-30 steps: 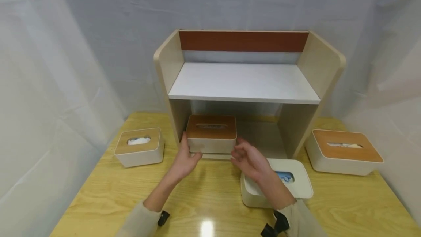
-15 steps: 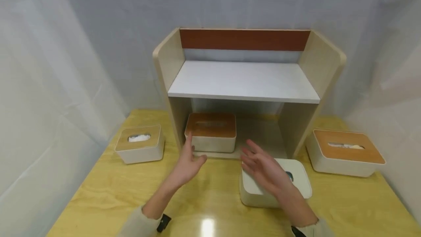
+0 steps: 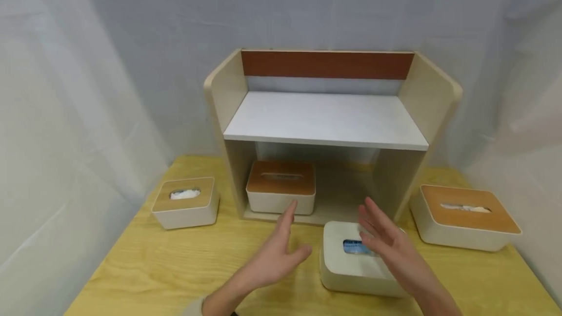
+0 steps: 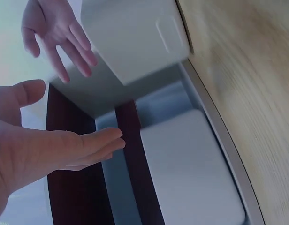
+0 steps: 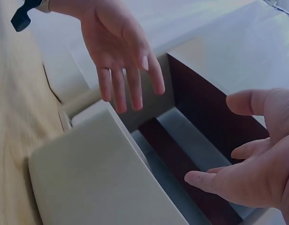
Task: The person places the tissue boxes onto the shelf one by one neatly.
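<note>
My left hand (image 3: 274, 257) hovers over the table in front of the shelf, fingers extended and thumb spread, holding nothing. My right hand (image 3: 392, 247) is in the air above the right part of an all-white tissue box (image 3: 364, 282), its fingers fairly straight and holding nothing. Blue packaging shows through that box's slot. Inside the lower left of the shelf unit (image 3: 325, 218) stands a tissue box with a brown wooden lid (image 3: 281, 201), apart from both hands. The left wrist view shows the open left palm (image 4: 46, 147) facing the white box (image 4: 135, 42).
A smaller tissue box with a light wooden lid (image 3: 186, 211) stands left of the shelf. To the right is a larger tissue box with an orange-brown lid (image 3: 470, 223). The shelf's white upper board (image 3: 325, 118) overhangs the lower compartment. Pale curtains (image 3: 79, 135) surround the table.
Both hands have come away from the brown-lidded tissue box and moved right, toward the white tissue box. The brown-lidded box stays in the lower left of the shelf.
</note>
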The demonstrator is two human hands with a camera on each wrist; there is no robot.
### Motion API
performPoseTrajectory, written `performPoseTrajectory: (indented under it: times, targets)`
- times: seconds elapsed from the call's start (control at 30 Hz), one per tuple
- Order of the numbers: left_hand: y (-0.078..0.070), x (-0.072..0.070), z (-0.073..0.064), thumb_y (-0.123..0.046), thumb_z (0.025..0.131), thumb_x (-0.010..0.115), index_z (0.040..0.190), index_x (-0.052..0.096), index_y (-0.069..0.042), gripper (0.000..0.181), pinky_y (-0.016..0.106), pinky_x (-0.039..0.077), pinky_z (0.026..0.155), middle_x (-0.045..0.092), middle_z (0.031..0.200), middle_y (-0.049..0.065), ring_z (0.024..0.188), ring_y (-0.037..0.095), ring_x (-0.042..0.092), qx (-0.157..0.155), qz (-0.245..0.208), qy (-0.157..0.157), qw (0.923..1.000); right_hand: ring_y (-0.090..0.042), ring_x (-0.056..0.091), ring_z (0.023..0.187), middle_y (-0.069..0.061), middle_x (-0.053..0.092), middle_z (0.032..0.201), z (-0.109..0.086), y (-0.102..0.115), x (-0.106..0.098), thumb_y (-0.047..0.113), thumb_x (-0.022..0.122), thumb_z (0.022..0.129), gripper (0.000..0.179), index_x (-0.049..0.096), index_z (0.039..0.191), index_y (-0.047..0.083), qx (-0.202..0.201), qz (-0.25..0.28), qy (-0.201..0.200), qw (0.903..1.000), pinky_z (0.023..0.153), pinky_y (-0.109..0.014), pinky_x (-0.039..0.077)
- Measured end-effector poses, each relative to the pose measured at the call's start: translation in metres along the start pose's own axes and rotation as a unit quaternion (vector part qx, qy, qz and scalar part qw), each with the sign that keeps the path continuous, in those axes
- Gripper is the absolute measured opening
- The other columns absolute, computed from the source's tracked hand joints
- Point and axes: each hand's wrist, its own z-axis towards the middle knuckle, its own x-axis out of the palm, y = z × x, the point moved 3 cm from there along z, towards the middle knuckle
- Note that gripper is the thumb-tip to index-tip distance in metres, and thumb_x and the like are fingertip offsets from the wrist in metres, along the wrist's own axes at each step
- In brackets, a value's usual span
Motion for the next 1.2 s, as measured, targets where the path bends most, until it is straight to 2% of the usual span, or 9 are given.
performPoseTrajectory:
  times: [0.13,0.2,0.33,0.53,0.73,0.93,0.97,1.13,1.2]
  targets:
    - [-0.006,0.011,0.000,-0.033,0.095,0.065,0.161,-0.002,-0.023,0.094,0.055,0.018,0.118,0.002,0.167,0.009,0.150,0.029,0.015,-0.005,0.004,0.034,0.9994,0.011,0.037,0.134,-0.010,0.014,0.165,-0.012,0.001,-0.013,0.000,0.048,0.102,0.075,0.006,0.161,0.017,-0.036,-0.045,-0.002,0.9983,0.102,-0.014,0.040]
    - [-0.008,0.015,0.001,-0.032,0.094,0.066,0.161,-0.002,-0.024,0.095,0.055,0.017,0.119,0.003,0.167,0.007,0.150,0.027,0.013,-0.004,0.006,0.041,0.9991,0.012,0.033,0.136,-0.001,0.015,0.165,-0.016,0.001,-0.019,-0.002,0.050,0.101,0.078,0.006,0.162,0.020,-0.047,-0.074,0.002,0.9961,0.103,-0.012,0.038]
    - [-0.009,0.021,0.001,-0.032,0.093,0.068,0.161,-0.001,-0.023,0.097,0.055,0.018,0.119,0.003,0.167,0.005,0.150,0.027,0.011,0.005,0.021,0.049,0.9986,0.012,0.024,0.140,0.006,0.012,0.166,-0.024,0.000,-0.028,-0.007,0.054,0.097,0.083,0.008,0.161,0.018,-0.074,-0.131,0.023,0.9883,0.105,-0.009,0.031]
    - [-0.012,0.026,0.002,-0.034,0.092,0.068,0.161,-0.004,-0.024,0.100,0.056,0.020,0.117,-0.001,0.167,0.007,0.151,0.030,0.011,0.010,0.043,0.066,0.9968,0.016,0.019,0.140,0.011,0.010,0.166,-0.033,-0.002,-0.038,0.000,0.059,0.097,0.083,0.011,0.161,0.023,-0.047,-0.201,0.021,0.9783,0.103,-0.007,0.028]
    - [-0.010,0.032,0.004,-0.036,0.092,0.069,0.161,-0.004,-0.024,0.101,0.057,0.023,0.116,-0.003,0.167,0.007,0.150,0.032,0.011,0.008,0.054,0.086,0.9948,0.018,0.016,0.139,0.016,0.012,0.164,-0.041,-0.008,-0.051,-0.001,0.065,0.092,0.089,0.011,0.161,0.018,-0.065,-0.268,-0.015,0.9610,0.101,-0.002,0.026]
    - [-0.009,0.038,0.004,-0.037,0.092,0.068,0.161,-0.003,-0.020,0.100,0.058,0.025,0.115,-0.002,0.166,0.010,0.151,0.033,0.010,0.007,0.060,0.101,0.9930,0.027,0.012,0.130,-0.005,0.014,0.166,-0.051,-0.016,-0.065,0.013,0.071,0.091,0.094,0.010,0.161,0.029,-0.003,-0.333,-0.061,0.9408,0.096,0.002,0.023]
    - [-0.009,0.039,0.005,-0.037,0.093,0.068,0.161,-0.004,-0.021,0.100,0.057,0.025,0.115,-0.003,0.166,0.010,0.151,0.033,0.010,0.006,0.060,0.104,0.9927,0.028,0.012,0.129,-0.004,0.013,0.166,-0.053,-0.018,-0.067,0.014,0.071,0.091,0.094,0.010,0.161,0.029,0.005,-0.337,-0.065,0.9393,0.095,0.003,0.023]
    - [-0.008,0.042,0.007,-0.039,0.093,0.066,0.161,-0.005,-0.022,0.099,0.056,0.026,0.115,-0.002,0.166,0.012,0.150,0.034,0.013,0.001,0.063,0.113,0.9916,0.027,0.011,0.130,0.018,0.011,0.162,-0.059,-0.023,-0.070,0.012,0.072,0.090,0.097,0.008,0.161,0.028,0.006,-0.327,-0.065,0.9427,0.095,0.002,0.024]
    - [-0.007,0.043,0.008,-0.039,0.093,0.066,0.161,-0.004,-0.022,0.099,0.056,0.027,0.115,-0.001,0.166,0.012,0.150,0.034,0.014,-0.005,0.060,0.115,0.9916,0.021,0.010,0.135,0.015,0.009,0.164,-0.061,-0.025,-0.071,0.013,0.072,0.090,0.098,0.007,0.161,0.030,0.017,-0.323,-0.064,0.9441,0.095,0.000,0.027]
